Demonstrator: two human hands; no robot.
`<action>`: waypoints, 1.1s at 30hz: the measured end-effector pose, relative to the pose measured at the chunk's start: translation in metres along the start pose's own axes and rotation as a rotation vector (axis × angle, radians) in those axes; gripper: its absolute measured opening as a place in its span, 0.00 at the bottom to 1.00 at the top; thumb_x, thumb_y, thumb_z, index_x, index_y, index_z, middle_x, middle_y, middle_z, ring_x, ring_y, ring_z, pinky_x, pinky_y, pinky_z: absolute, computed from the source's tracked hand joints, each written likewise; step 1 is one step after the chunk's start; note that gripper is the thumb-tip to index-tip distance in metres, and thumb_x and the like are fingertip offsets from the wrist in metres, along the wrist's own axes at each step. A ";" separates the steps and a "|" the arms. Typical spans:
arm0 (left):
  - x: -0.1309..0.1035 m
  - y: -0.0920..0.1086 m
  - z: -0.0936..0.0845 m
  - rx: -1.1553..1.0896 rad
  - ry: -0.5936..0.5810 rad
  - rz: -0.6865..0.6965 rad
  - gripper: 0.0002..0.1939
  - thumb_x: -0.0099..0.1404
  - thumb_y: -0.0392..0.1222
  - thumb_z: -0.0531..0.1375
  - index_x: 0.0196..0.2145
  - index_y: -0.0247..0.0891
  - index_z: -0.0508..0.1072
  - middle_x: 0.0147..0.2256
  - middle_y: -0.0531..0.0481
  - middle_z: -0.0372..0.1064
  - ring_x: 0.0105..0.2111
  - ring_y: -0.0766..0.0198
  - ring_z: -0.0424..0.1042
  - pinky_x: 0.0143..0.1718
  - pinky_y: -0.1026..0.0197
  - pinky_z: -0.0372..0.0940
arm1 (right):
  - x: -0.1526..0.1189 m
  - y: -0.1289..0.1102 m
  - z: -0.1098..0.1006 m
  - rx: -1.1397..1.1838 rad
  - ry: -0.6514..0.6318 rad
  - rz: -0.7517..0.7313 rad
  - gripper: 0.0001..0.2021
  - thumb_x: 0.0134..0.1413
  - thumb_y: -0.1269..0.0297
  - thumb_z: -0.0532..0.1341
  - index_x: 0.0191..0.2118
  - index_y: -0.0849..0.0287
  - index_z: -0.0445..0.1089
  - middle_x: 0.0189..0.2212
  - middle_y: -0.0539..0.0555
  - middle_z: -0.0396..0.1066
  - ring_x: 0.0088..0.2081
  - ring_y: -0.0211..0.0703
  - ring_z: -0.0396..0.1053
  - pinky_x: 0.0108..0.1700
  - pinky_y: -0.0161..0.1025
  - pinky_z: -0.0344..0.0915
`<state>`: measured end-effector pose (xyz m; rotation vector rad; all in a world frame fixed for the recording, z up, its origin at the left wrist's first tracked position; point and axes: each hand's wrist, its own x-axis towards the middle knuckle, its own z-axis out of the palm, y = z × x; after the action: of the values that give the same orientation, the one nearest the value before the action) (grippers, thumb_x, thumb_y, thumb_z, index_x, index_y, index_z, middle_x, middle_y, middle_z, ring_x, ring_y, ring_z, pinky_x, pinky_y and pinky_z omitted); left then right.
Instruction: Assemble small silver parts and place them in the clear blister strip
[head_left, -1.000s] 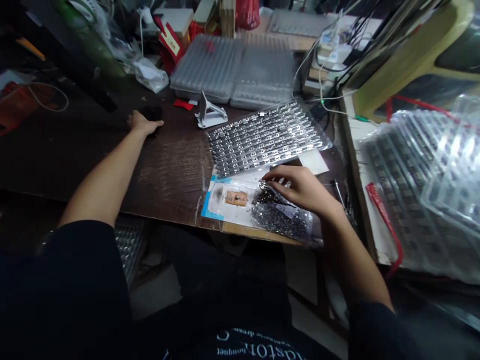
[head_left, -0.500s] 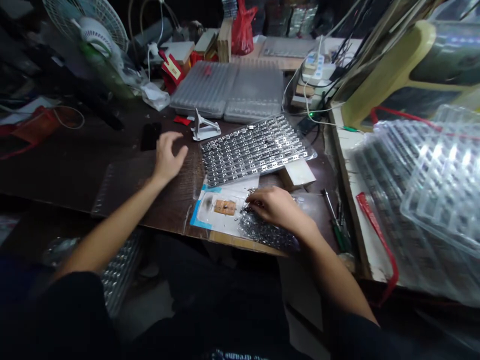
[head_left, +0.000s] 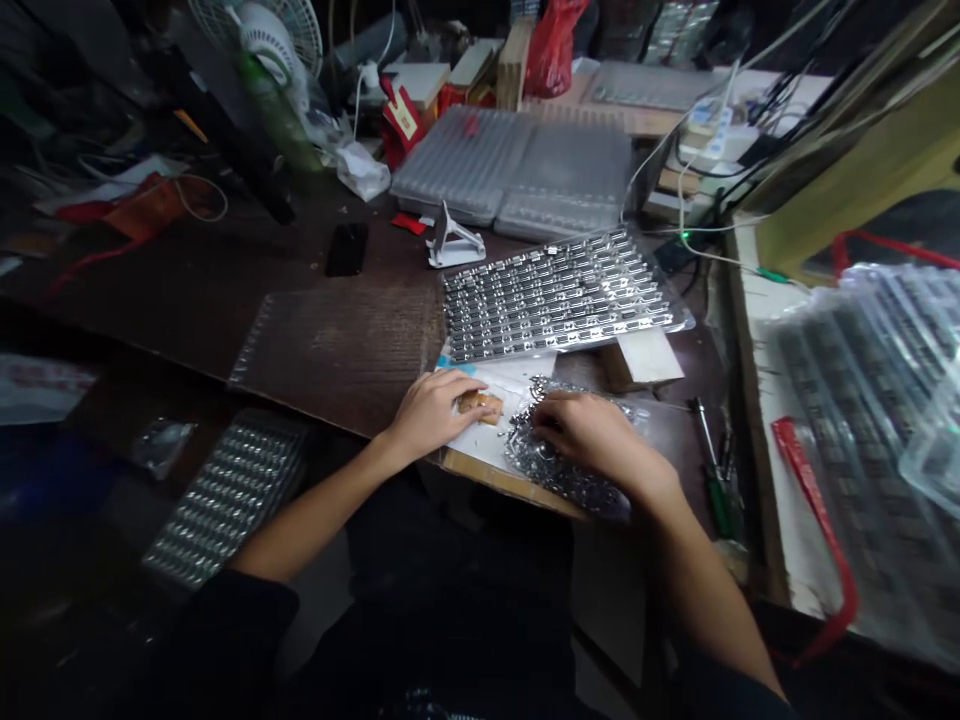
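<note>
My left hand is at a small brown block, its thumb and fingers closed around the block's left part. The block lies on a white sheet with blue tape at its corner. My right hand is over a pile of small shiny metal parts, fingertips curled together among them. Whatever those fingertips pinch is hidden. Beyond both hands, a clear plastic tray holds rows of similar-looking metal pieces, tilted with its right side near a white block.
A white folding stand and black phone lie farther back. Closed clear trays sit behind. Green-handled screwdriver lies at right, beside stacked plastic trays. Another filled tray is below the table's left edge.
My left hand has come right and nearer, from open above the table to closed around the brown block. My right hand stays at the metal parts. The view has turned left.
</note>
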<state>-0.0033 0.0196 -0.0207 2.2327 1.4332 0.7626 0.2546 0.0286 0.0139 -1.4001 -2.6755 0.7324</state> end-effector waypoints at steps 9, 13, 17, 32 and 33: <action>0.029 -0.025 -0.016 0.205 0.063 -0.150 0.07 0.68 0.43 0.62 0.41 0.42 0.79 0.41 0.47 0.76 0.43 0.54 0.74 0.46 0.54 0.66 | 0.000 0.004 -0.001 0.047 0.007 0.023 0.08 0.65 0.63 0.61 0.40 0.57 0.78 0.40 0.57 0.79 0.37 0.48 0.76 0.36 0.40 0.63; 0.034 -0.028 -0.020 0.182 0.057 -0.137 0.06 0.69 0.40 0.60 0.37 0.40 0.77 0.39 0.47 0.75 0.41 0.56 0.73 0.44 0.56 0.66 | -0.001 0.002 -0.003 0.060 0.008 0.053 0.09 0.68 0.62 0.58 0.42 0.58 0.75 0.38 0.57 0.79 0.35 0.46 0.75 0.35 0.38 0.61; 0.028 -0.027 -0.019 -0.207 0.118 -0.176 0.06 0.71 0.41 0.56 0.39 0.39 0.71 0.38 0.48 0.75 0.40 0.60 0.75 0.43 0.59 0.68 | 0.000 0.005 -0.001 0.125 0.065 0.009 0.09 0.69 0.64 0.56 0.42 0.59 0.73 0.35 0.57 0.78 0.33 0.46 0.74 0.35 0.39 0.62; -0.005 -0.019 0.013 -0.450 0.114 -0.109 0.10 0.61 0.46 0.70 0.37 0.39 0.79 0.36 0.50 0.80 0.35 0.63 0.79 0.40 0.62 0.71 | 0.013 0.005 0.005 0.468 0.467 -0.003 0.11 0.62 0.67 0.59 0.42 0.58 0.80 0.39 0.57 0.78 0.41 0.45 0.76 0.45 0.43 0.70; -0.006 -0.019 0.012 -0.431 0.123 -0.092 0.09 0.61 0.45 0.70 0.36 0.39 0.80 0.36 0.50 0.80 0.36 0.62 0.79 0.41 0.62 0.71 | 0.014 0.005 0.006 0.469 0.460 -0.014 0.12 0.62 0.67 0.59 0.43 0.58 0.80 0.39 0.56 0.79 0.41 0.45 0.76 0.45 0.43 0.70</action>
<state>-0.0108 0.0214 -0.0426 1.8086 1.2680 1.0769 0.2484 0.0397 0.0039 -1.2370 -2.0008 0.8411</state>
